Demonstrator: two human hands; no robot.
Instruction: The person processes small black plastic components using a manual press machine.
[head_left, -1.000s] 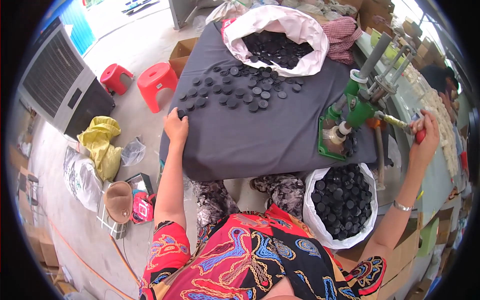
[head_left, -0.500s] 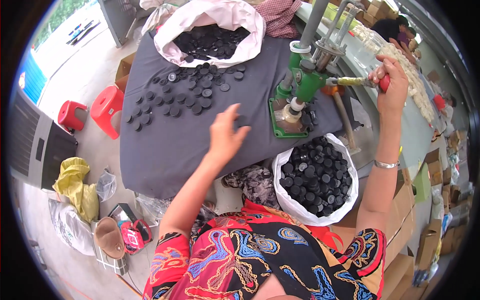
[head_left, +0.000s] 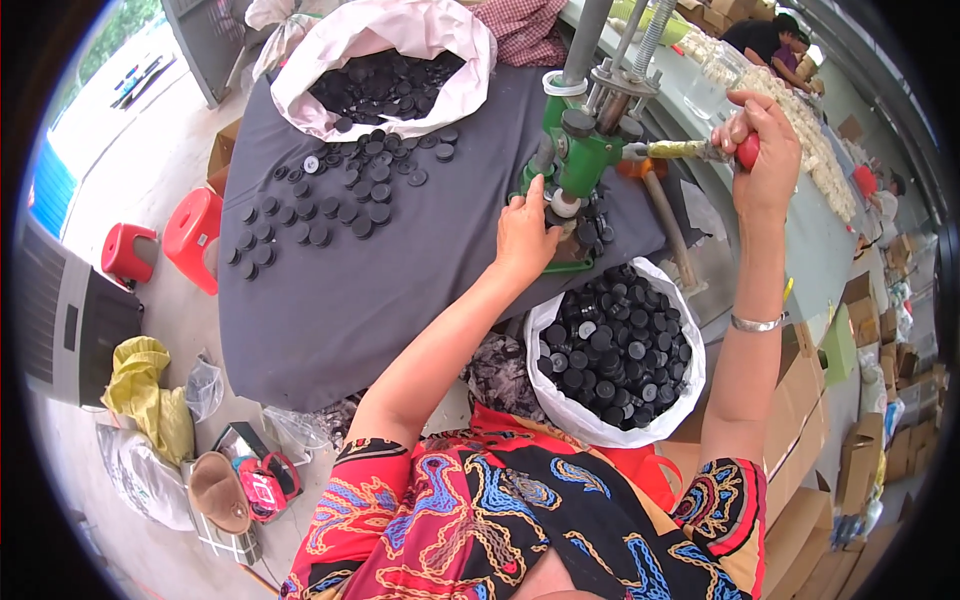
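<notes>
A green hand press (head_left: 585, 165) stands at the right side of the cloth-covered table. Its lever (head_left: 680, 149) points right and ends in a red knob (head_left: 748, 151). My right hand (head_left: 765, 150) is closed around that knob end. At the press base my left hand (head_left: 527, 238) reaches in beside the white-collared ram (head_left: 565, 205), index finger extended and thumb apart from it. Whatever lies between its fingertips is hidden. Several black caps (head_left: 590, 232) crowd the base on the right. More loose black caps (head_left: 330, 207) are scattered over the table to the left.
A white sack of black caps (head_left: 540, 375) stands below the press, near my body. Another sack (head_left: 470, 85) spills caps at the table's far side. A mallet-like tool (head_left: 672, 225) leans right of the press. Red stools (head_left: 192, 240) stand left; people (head_left: 765, 45) work far right.
My left hand has moved right, from over the cloth with a black cap at its fingers to the press base. My right hand stays on the lever. The view has shifted slightly.
</notes>
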